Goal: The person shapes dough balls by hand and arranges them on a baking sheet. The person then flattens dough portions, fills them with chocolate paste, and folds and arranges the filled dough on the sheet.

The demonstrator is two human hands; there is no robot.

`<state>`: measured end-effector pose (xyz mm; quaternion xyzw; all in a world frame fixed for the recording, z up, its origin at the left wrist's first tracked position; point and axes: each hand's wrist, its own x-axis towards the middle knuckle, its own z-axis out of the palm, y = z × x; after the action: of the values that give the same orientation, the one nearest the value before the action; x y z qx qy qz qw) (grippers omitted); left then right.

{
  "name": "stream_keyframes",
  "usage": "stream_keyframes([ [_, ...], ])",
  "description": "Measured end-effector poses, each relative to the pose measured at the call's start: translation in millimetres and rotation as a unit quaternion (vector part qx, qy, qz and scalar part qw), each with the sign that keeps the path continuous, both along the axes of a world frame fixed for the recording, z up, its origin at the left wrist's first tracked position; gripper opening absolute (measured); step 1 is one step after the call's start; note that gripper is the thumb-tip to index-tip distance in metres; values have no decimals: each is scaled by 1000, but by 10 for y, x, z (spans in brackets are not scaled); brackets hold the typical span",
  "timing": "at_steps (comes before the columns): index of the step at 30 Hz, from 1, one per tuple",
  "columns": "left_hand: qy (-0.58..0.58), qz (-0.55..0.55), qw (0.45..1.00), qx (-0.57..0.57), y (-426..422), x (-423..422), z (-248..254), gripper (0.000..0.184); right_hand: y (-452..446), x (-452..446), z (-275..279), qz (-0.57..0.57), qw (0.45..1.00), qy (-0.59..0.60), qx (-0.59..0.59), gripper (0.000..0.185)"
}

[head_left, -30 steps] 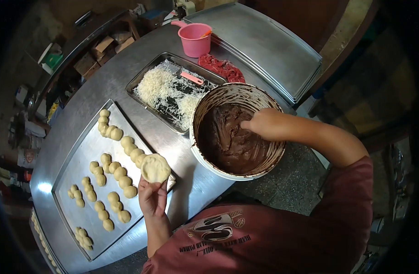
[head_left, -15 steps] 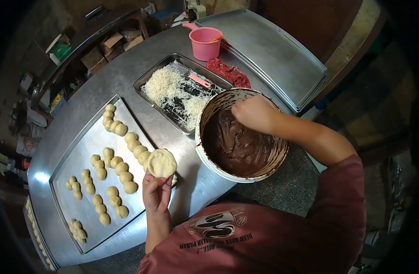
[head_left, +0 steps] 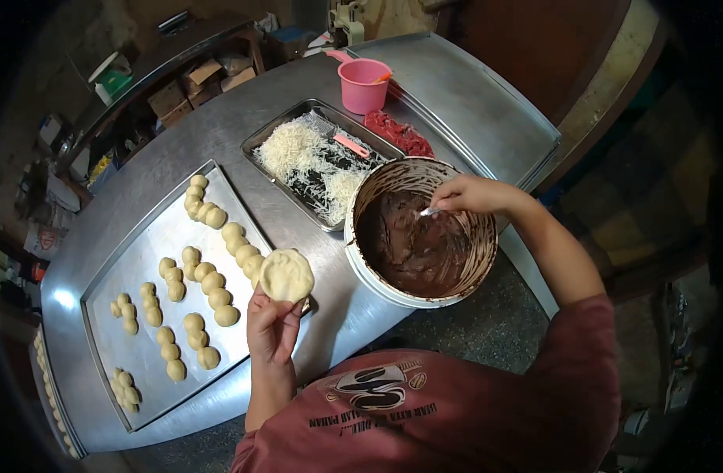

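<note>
With fingers [head_left: 446,199] pinched, the upright left hand [head_left: 273,333] holds a dough disc [head_left: 287,275], the right hand [head_left: 473,194] a utensil [head_left: 428,211].

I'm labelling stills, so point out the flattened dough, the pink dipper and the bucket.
Flattened dough [head_left: 287,276], head view: middle of disc.
Pink dipper [head_left: 363,94], head view: outer wall.
Bucket [head_left: 480,254], head view: inner wall.

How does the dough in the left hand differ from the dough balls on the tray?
The flattened dough is a wide disc, while the dough balls are rounded. The flattened dough is held up in the left hand; the dough balls rest on the metal tray. Both are pale yellow.
</note>
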<state>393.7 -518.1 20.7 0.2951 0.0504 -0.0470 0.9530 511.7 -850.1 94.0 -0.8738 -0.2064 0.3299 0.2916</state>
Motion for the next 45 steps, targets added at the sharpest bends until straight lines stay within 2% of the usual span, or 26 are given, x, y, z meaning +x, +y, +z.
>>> stream_keyframes([
  [2,-10,-18,1000,-11,-60,-1,86,55,-5,-233,93,-103,981,-42,158,20],
  [4,-7,-48,999,-10,-158,1,134,55,183,-520,115,-120,944,-40,303,24],
  [5,-13,-41,999,-11,-217,4,150,55,287,-665,148,-112,945,-43,303,24],
  [7,-14,-132,991,-28,-352,25,196,57,483,-912,213,-193,915,-3,355,20],
  [8,-22,-132,991,-28,-412,19,248,57,532,-985,203,-190,915,-9,355,20],
  [12,-61,-220,973,-29,-557,-71,492,59,669,-1163,66,-166,899,-275,297,16],
  [17,-42,-248,968,-20,-562,-147,533,60,738,-1298,-110,-172,883,-373,229,10],
  [19,-51,-268,962,-30,-517,-167,440,59,711,-1259,-214,-146,845,-464,224,7],
  [20,-61,-290,954,-41,-481,-162,366,59,662,-1230,-230,-146,845,-463,226,7],
  [22,-79,-334,937,-60,-385,-184,274,59,491,-1142,-220,-107,821,-540,150,7],
  [23,-77,-335,938,-56,-324,-207,281,59,384,-1057,-165,-110,782,-595,152,8],
  [24,-73,-290,954,-20,-259,-225,302,58,249,-966,-101,-115,738,-648,152,9],
  [25,-70,-247,966,15,-210,-230,328,58,83,-925,-68,-221,785,-560,145,9],
  [27,-64,-165,981,78,-191,-234,343,59,-56,-776,33,-251,824,-491,132,10],
  [29,-54,-158,984,56,-183,-253,330,59,-28,-656,19,-192,869,-452,62,13],
  [30,-48,-141,988,32,-175,-254,329,59,-6,-545,-26,-199,868,-451,61,13],
  [32,-36,-100,994,-14,-163,-260,318,60,73,-317,-186,-11,894,-443,-69,14],
  [34,-38,-104,994,-19,-148,-263,281,60,224,-210,-278,42,858,-463,-219,13],
  [35,-43,-105,993,-25,-135,-256,258,60,289,-122,-362,43,859,-463,-217,13],
  [37,-50,-107,992,-38,-111,-257,214,61,394,29,-545,80,797,-533,-272,14],
  [42,-48,-101,992,-52,-98,-244,168,60,581,-32,-715,174,812,-480,-283,15],
  [45,-39,-103,993,-32,-96,-207,116,60,567,-183,-237,198,826,-427,-310,15],
])
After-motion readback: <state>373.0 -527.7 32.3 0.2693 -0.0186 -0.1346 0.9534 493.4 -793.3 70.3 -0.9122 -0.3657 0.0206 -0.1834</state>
